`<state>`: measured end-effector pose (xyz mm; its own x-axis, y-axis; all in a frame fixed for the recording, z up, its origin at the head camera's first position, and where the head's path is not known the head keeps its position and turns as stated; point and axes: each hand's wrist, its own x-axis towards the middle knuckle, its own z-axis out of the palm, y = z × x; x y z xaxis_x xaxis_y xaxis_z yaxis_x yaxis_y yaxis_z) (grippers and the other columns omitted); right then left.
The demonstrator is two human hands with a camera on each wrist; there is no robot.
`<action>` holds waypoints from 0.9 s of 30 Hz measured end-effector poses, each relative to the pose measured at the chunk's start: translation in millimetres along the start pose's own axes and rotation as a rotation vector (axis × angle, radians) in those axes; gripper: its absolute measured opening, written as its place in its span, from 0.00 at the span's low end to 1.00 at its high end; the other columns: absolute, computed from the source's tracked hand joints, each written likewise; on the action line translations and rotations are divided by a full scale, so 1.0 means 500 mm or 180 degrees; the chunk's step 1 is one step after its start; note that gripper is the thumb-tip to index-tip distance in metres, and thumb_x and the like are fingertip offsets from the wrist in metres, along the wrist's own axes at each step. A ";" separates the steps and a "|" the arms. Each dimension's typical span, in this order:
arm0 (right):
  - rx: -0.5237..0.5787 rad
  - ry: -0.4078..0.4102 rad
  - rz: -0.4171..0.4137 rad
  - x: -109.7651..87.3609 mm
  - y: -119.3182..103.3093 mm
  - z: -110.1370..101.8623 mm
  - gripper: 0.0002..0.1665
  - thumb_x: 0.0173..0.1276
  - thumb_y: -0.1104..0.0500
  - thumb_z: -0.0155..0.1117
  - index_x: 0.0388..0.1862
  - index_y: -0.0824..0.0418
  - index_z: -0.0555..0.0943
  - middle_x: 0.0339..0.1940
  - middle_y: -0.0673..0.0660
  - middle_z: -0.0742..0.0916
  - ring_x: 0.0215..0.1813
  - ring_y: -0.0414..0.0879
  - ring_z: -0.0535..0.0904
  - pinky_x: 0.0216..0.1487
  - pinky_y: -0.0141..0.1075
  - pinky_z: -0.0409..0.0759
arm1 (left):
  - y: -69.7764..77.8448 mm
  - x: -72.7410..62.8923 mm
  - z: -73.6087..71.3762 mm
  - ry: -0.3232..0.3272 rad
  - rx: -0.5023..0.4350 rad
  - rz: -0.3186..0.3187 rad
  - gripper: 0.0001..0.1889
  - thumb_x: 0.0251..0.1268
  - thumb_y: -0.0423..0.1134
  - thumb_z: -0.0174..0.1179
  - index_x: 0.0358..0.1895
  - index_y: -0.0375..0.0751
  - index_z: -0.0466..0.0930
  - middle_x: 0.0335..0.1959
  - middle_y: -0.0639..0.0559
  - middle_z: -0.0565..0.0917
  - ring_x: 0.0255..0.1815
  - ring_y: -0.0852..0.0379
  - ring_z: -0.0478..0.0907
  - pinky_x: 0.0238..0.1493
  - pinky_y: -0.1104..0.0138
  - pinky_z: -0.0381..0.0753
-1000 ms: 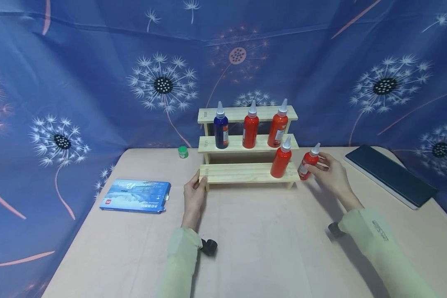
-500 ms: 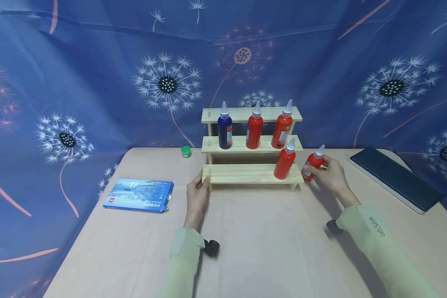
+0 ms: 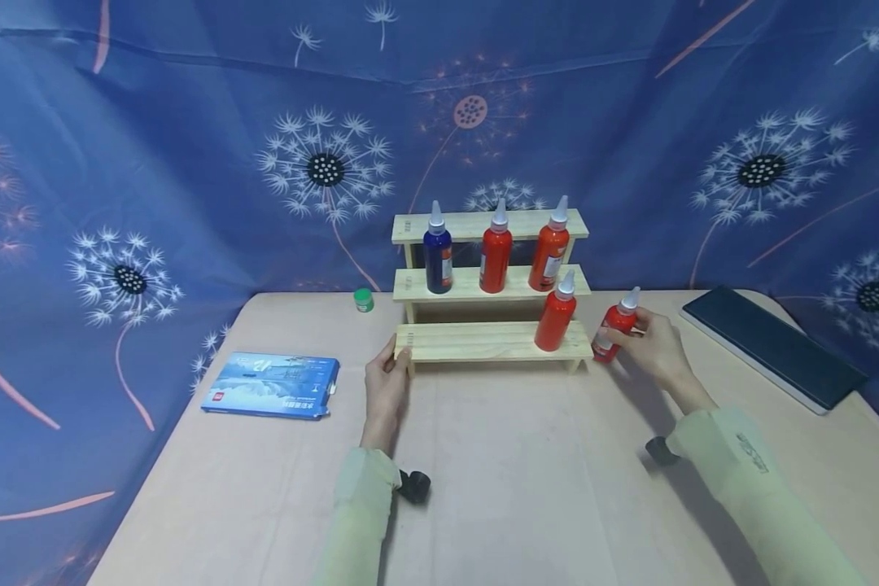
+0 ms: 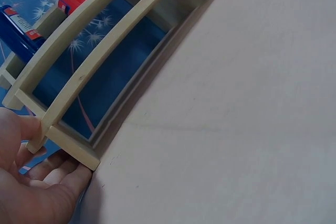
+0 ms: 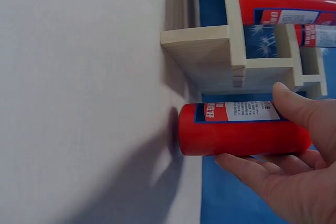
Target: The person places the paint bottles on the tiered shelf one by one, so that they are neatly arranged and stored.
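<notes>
A three-step wooden rack (image 3: 476, 342) stands on the table. My left hand (image 3: 385, 391) holds the left end of its lowest step; in the left wrist view the thumb lies at the slat and the fingers at the end leg. Just off the rack's right end, my right hand (image 3: 655, 350) grips a red squeeze bottle (image 5: 236, 132) with a pointed white cap, thumb on one side and fingers on the other. The bottle's base is close to the tabletop. Another red bottle (image 3: 555, 321) stands at the right of the lowest step.
On the middle step stand a dark blue bottle (image 3: 437, 262), a red bottle (image 3: 495, 259) and an orange-red bottle (image 3: 548, 256). A small green-lidded jar (image 3: 363, 300) sits left of the rack. A blue flat box (image 3: 271, 386) lies at left, a dark notebook (image 3: 772, 346) at right.
The red bottle in my right hand has shifted slightly right and nearer, away from the rack's end. My left hand keeps its hold on the rack.
</notes>
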<state>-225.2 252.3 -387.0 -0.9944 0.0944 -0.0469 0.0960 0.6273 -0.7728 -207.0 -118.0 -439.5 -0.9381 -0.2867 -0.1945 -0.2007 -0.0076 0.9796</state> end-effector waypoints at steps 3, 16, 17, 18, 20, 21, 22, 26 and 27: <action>-0.0028 -0.0026 -0.0066 -0.015 -0.008 -0.007 0.38 0.70 0.50 0.63 0.69 0.74 0.65 0.62 0.75 0.76 0.63 0.69 0.72 0.65 0.61 0.72 | 0.000 0.001 -0.001 0.0007 -0.0007 0.0013 0.26 0.74 0.37 0.53 0.72 0.40 0.64 0.71 0.42 0.68 0.67 0.49 0.71 0.64 0.66 0.76; -0.0270 -0.0073 -0.0287 -0.077 -0.057 -0.033 0.38 0.68 0.48 0.66 0.66 0.74 0.69 0.57 0.73 0.80 0.57 0.66 0.77 0.54 0.47 0.84 | -0.002 0.002 0.001 0.0008 -0.0092 0.0031 0.25 0.74 0.36 0.53 0.72 0.41 0.64 0.72 0.43 0.68 0.68 0.50 0.70 0.64 0.66 0.76; -0.0270 -0.0088 -0.0282 -0.081 -0.062 -0.033 0.39 0.68 0.48 0.66 0.66 0.73 0.68 0.57 0.73 0.79 0.57 0.66 0.77 0.54 0.46 0.84 | -0.002 0.002 0.000 0.0009 -0.0093 0.0029 0.25 0.74 0.36 0.53 0.72 0.40 0.64 0.71 0.43 0.68 0.68 0.50 0.71 0.64 0.66 0.76; -0.0269 -0.0099 -0.0287 -0.084 -0.067 -0.033 0.39 0.68 0.48 0.66 0.66 0.73 0.68 0.57 0.73 0.79 0.57 0.66 0.77 0.54 0.46 0.84 | -0.002 0.002 0.000 0.0011 -0.0091 0.0027 0.25 0.74 0.36 0.53 0.72 0.40 0.64 0.71 0.43 0.68 0.68 0.50 0.71 0.64 0.66 0.76; -0.0290 -0.0108 -0.0322 -0.090 -0.075 -0.034 0.39 0.67 0.48 0.67 0.66 0.73 0.69 0.57 0.72 0.80 0.56 0.66 0.78 0.54 0.45 0.84 | -0.002 0.001 -0.001 0.0013 -0.0089 0.0018 0.25 0.74 0.36 0.53 0.72 0.40 0.64 0.71 0.43 0.68 0.68 0.50 0.71 0.64 0.66 0.76; -0.0298 -0.0111 -0.0347 -0.093 -0.079 -0.034 0.39 0.67 0.48 0.67 0.65 0.73 0.69 0.56 0.72 0.80 0.56 0.65 0.78 0.52 0.41 0.85 | -0.002 0.000 -0.001 0.0008 -0.0089 0.0020 0.25 0.74 0.36 0.53 0.72 0.40 0.64 0.71 0.42 0.68 0.68 0.50 0.71 0.64 0.65 0.76; -0.0313 -0.0105 -0.0382 -0.096 -0.083 -0.035 0.38 0.67 0.48 0.67 0.65 0.73 0.70 0.55 0.72 0.81 0.55 0.65 0.78 0.50 0.35 0.85 | -0.002 0.000 -0.001 0.0010 -0.0093 0.0018 0.25 0.74 0.36 0.53 0.72 0.40 0.64 0.71 0.42 0.68 0.68 0.50 0.70 0.64 0.65 0.76; -0.0361 -0.0120 -0.0494 -0.108 -0.099 -0.036 0.37 0.66 0.49 0.69 0.62 0.73 0.72 0.53 0.72 0.82 0.52 0.64 0.80 0.38 0.17 0.77 | -0.003 0.000 -0.002 -0.0005 -0.0100 0.0020 0.25 0.74 0.36 0.54 0.72 0.40 0.64 0.71 0.42 0.68 0.68 0.50 0.71 0.64 0.65 0.76; -0.0360 -0.0135 -0.0506 -0.112 -0.104 -0.036 0.37 0.65 0.49 0.69 0.62 0.73 0.72 0.53 0.71 0.82 0.52 0.64 0.80 0.38 0.16 0.77 | -0.003 0.000 -0.002 -0.0007 -0.0095 0.0025 0.25 0.74 0.36 0.54 0.72 0.40 0.64 0.71 0.42 0.68 0.68 0.49 0.71 0.64 0.64 0.76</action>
<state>-173.7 228.5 -333.0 -0.9982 -0.0438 0.0416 -0.0604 0.7149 -0.6966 -206.2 -118.7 -441.1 -0.9402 -0.2849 -0.1869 -0.1849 -0.0341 0.9822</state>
